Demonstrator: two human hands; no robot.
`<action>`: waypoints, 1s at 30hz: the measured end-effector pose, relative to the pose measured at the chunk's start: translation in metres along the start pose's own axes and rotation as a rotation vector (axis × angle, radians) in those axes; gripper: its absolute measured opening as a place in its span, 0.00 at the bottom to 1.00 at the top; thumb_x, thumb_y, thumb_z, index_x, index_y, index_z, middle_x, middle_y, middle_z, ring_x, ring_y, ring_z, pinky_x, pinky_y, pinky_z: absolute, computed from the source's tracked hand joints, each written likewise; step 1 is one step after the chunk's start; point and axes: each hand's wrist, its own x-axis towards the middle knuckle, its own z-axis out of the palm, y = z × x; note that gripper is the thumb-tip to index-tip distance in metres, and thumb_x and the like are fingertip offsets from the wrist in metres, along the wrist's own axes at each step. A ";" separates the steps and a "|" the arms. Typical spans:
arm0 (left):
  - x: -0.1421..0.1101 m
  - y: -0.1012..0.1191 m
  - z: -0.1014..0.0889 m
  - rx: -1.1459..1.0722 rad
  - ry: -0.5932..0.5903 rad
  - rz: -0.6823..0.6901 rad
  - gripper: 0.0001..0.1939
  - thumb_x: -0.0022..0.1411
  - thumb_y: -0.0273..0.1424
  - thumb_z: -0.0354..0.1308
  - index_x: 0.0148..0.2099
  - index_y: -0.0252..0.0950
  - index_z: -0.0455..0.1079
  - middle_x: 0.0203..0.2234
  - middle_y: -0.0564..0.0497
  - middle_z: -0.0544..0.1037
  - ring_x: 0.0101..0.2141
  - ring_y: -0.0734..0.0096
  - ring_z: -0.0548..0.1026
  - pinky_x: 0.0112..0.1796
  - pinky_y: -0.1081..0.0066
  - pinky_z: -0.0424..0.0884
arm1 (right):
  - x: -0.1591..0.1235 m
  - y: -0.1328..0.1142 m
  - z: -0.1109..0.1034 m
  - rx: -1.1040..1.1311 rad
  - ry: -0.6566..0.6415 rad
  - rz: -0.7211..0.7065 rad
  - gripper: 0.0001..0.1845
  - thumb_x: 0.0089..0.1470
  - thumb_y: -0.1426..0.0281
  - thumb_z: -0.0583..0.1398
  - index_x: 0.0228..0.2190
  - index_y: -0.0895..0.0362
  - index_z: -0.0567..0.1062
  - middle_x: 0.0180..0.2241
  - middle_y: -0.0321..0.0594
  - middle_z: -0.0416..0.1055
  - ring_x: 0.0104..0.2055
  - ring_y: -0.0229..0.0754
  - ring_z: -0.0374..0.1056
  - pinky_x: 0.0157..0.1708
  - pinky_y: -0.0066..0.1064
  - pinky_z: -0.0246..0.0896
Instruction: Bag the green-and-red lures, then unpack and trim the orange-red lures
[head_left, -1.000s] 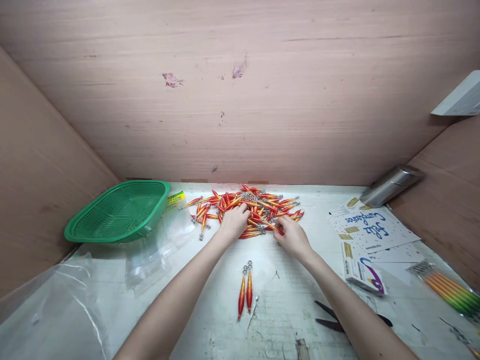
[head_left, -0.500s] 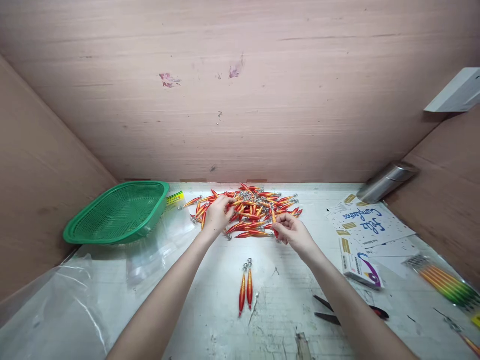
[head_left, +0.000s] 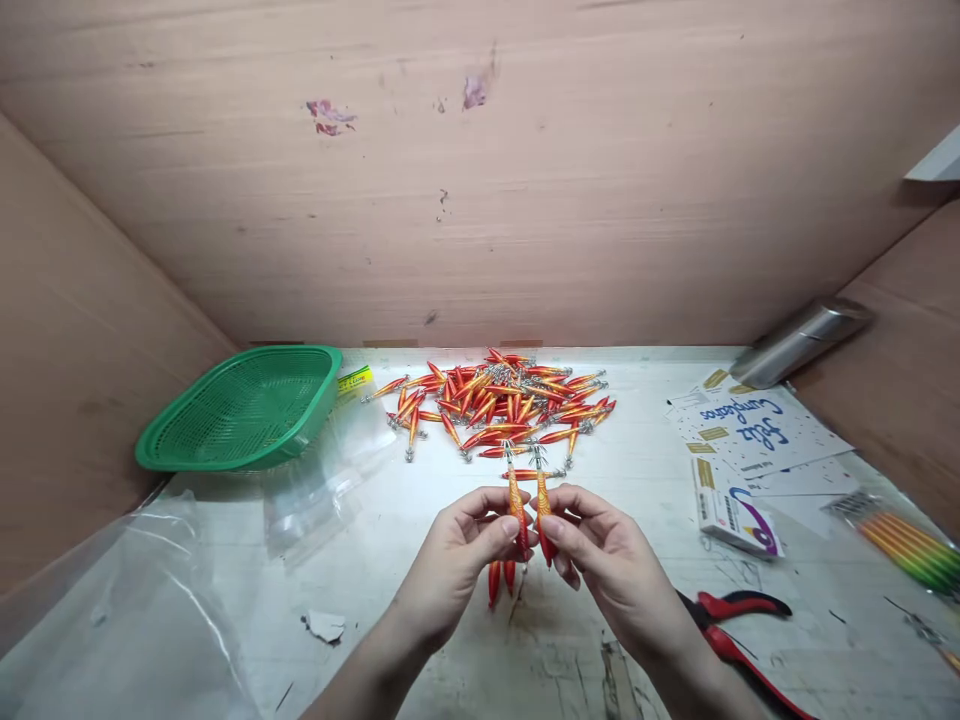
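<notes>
My left hand [head_left: 472,545] pinches a red and orange squid jig [head_left: 515,500] upright, its crown of hooks pointing away from me. Close beside it, my right hand [head_left: 592,545] grips a second squid jig [head_left: 543,497] the same way, almost touching the first. Two more jigs [head_left: 494,585] lie on the table below my fingers, their upper parts hidden by my hands. Beyond my hands spreads a heap of red and orange squid jigs [head_left: 487,400] with metal hooks.
A green plastic basket [head_left: 161,440] and clear plastic bags [head_left: 315,500] are at the left. Red-handled pliers [head_left: 739,605], a small white box [head_left: 735,520], printed cards [head_left: 750,430], a metal flask [head_left: 802,340] and a pack of striped jigs [head_left: 900,535] lie at the right.
Both hands have drawn back from the heap toward me and come together, each with a jig. The two loose jigs are now partly covered by my hands.
</notes>
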 end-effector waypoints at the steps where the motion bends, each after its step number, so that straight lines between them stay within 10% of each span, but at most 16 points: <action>1: -0.004 -0.001 0.001 -0.010 0.004 0.007 0.17 0.55 0.39 0.67 0.43 0.34 0.76 0.36 0.46 0.78 0.33 0.68 0.74 0.39 0.66 0.70 | -0.003 0.000 0.001 0.006 -0.011 0.006 0.15 0.51 0.58 0.67 0.34 0.57 0.77 0.28 0.35 0.69 0.23 0.30 0.58 0.21 0.23 0.52; 21: -0.012 -0.008 -0.002 -0.081 0.008 -0.010 0.14 0.54 0.36 0.68 0.40 0.34 0.75 0.32 0.49 0.76 0.31 0.73 0.71 0.36 0.71 0.67 | -0.012 0.008 0.010 0.093 0.008 0.028 0.13 0.50 0.61 0.68 0.32 0.56 0.76 0.27 0.34 0.67 0.24 0.29 0.56 0.21 0.21 0.51; 30: -0.012 -0.039 0.021 -0.415 0.075 -0.025 0.16 0.55 0.41 0.65 0.33 0.36 0.63 0.24 0.57 0.66 0.25 0.78 0.63 0.29 0.74 0.58 | -0.013 0.016 0.018 0.059 0.096 -0.030 0.13 0.51 0.60 0.67 0.31 0.57 0.75 0.26 0.34 0.68 0.26 0.35 0.65 0.28 0.28 0.65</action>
